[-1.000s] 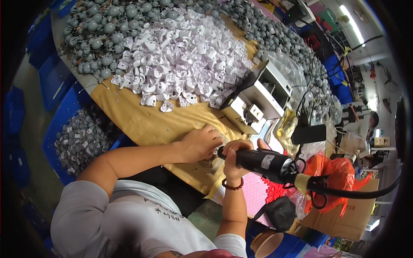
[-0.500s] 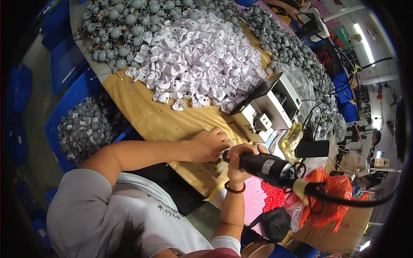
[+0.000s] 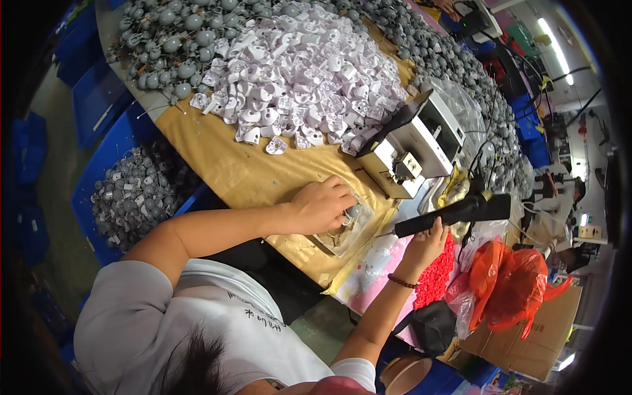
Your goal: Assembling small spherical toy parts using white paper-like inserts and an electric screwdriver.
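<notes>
My left hand (image 3: 322, 205) is closed round a small grey rounded part (image 3: 353, 211), its fingers hiding most of it. The part rests at a flat, clear-looking fixture (image 3: 342, 238) on the brown-covered bench. My right hand (image 3: 426, 247), with a beaded bracelet at the wrist, grips a black electric screwdriver (image 3: 438, 218). The tool lies nearly level, its thin bit pointing left, apart from the part. A heap of white plastic parts (image 3: 303, 79) spreads beyond my left hand.
A screw feeder box (image 3: 415, 148) stands right of the white heap. Grey round parts (image 3: 171, 46) pile up far left, and more fill a blue bin (image 3: 85, 191). Small red pieces (image 3: 434, 276), a red plastic bag (image 3: 520, 289) and a black pouch (image 3: 431, 329) lie at right.
My right hand has carried the screwdriver right, away from my left hand, and tipped it closer to level. The grey part and fixture now show beside my left hand.
</notes>
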